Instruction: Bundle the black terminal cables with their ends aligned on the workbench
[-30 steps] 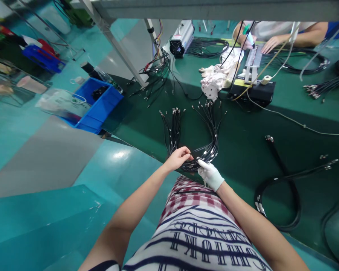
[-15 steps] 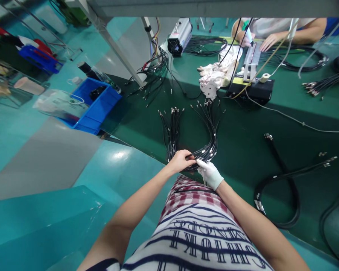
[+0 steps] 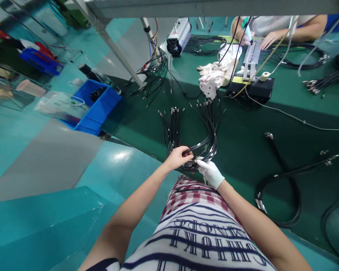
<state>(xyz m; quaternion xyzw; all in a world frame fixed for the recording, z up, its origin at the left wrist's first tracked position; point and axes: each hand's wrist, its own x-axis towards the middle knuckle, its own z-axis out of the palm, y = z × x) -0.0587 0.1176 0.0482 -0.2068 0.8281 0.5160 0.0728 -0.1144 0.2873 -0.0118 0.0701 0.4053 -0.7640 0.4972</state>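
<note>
A bundle of thin black cables (image 3: 212, 142) curves in a U at the near edge of the green table, its metal-tipped ends fanned out on the far side. Bare, my left hand (image 3: 178, 156) has its fingers closed on some of these cables at the left of the bend. My right hand (image 3: 210, 173), in a white glove, pinches the cables at the right of the bend, with thumb and forefinger close to the left fingertips. Small white labels show on several cables. The part between my fingers is too small to make out.
Another looped black cable bundle (image 3: 295, 188) lies to the right. Across the table a co-worker's hands (image 3: 268, 40) work at a clear fixture (image 3: 252, 56) on a black box (image 3: 252, 90). Fabric gloves (image 3: 210, 81) lie beside it. A blue bin (image 3: 97, 107) stands left, near a metal post (image 3: 118, 52).
My left hand has shifted slightly left and up, away from the right fingertips, lifting a few cables apart from the bundle. My right hand stays almost in place.
</note>
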